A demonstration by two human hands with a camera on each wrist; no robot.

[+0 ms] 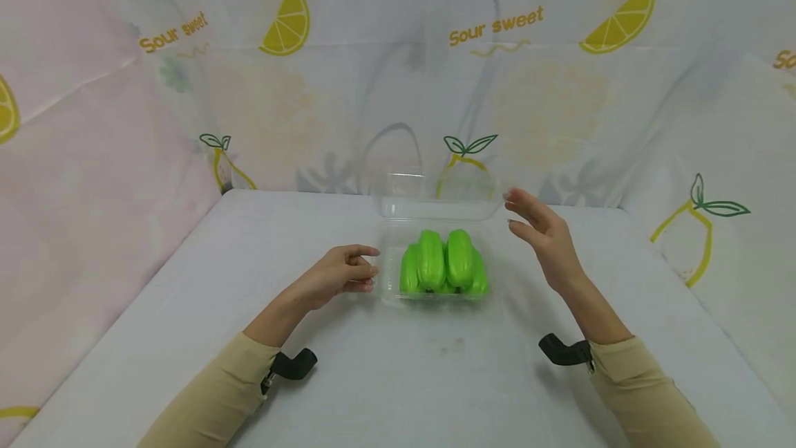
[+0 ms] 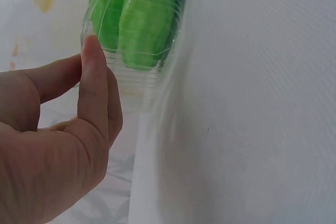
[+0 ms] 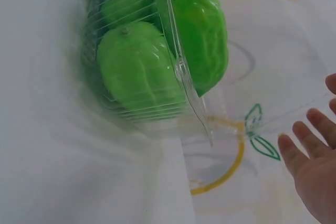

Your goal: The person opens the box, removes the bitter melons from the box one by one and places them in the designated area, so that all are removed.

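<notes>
A: Since you have all three views up, where's the clear container (image 1: pixel 388 287)?
B: Sitting on the white desk (image 1: pixel 435 393), between the two hands. Its clear lid (image 1: pixel 438 209) is tipped up along the container's far side.
A: Contents?
B: Ribbed green pieces (image 1: pixel 460 261), glossy, inside the container. Two lie side by side on top of others; exact count hidden in the stack.
A: Left hand?
B: Left hand (image 1: pixel 340 272) is at the container's left side, fingers bent, fingertips right by the rim. Left wrist view overlaps a fingertip with the rim; can't tell if it pinches it.
A: Right hand?
B: Right hand (image 1: pixel 547 240) is raised right of the container, near the lid's right end. Fingers apart, wide, nothing held. Can't confirm contact with the lid.
A: Anything else around the container?
B: Printed cloth (image 1: pixel 336 102) behind it, with lemon slices and "Sour sweet" lettering. Nearer the person than the container: beige sleeves (image 1: pixel 211 386), one each side, each with a black bracket (image 1: pixel 295 364) at the cuff.
</notes>
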